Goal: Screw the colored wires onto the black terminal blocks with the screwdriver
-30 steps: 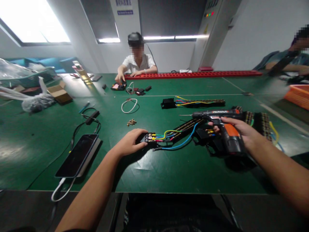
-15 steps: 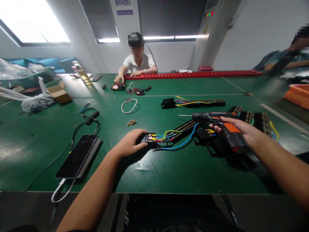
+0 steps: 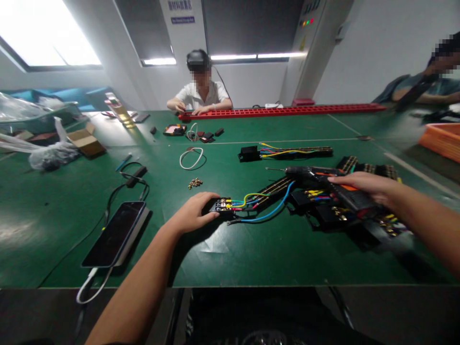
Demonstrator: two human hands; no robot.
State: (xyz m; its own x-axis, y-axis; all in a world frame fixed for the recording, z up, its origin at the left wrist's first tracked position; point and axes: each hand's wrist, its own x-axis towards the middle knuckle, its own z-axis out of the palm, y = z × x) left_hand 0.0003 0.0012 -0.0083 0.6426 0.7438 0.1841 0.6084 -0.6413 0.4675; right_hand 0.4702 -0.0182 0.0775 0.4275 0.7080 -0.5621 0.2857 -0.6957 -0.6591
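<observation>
My left hand [image 3: 196,213] is closed around the near end of a black terminal block [image 3: 223,205], fingers on the far side and thumb on the near side. Yellow, green, red and blue wires run from the block to a dark strip with brass-coloured contacts [image 3: 275,191]. A blue wire [image 3: 269,216] with a lug on its loose end curves in front. My right hand [image 3: 370,187] is on the handle of a black and orange cordless screwdriver [image 3: 312,173], its bit pointing left. The screwdriver is low over more wired terminal blocks [image 3: 327,215].
Small brass screws [image 3: 195,183] lie beyond my left hand. A phone [image 3: 115,235] with cables is at left. Another wired assembly [image 3: 283,153], a cable loop [image 3: 191,158] and a long red rail [image 3: 287,111] lie farther back. A co-worker [image 3: 203,91] sits opposite; an orange basket [image 3: 442,143] stands right.
My right hand has turned the screwdriver over, its handle now lower and flatter over the blocks. My left hand stays on the terminal block. The co-worker's hand has moved from the small tray to the red rail.
</observation>
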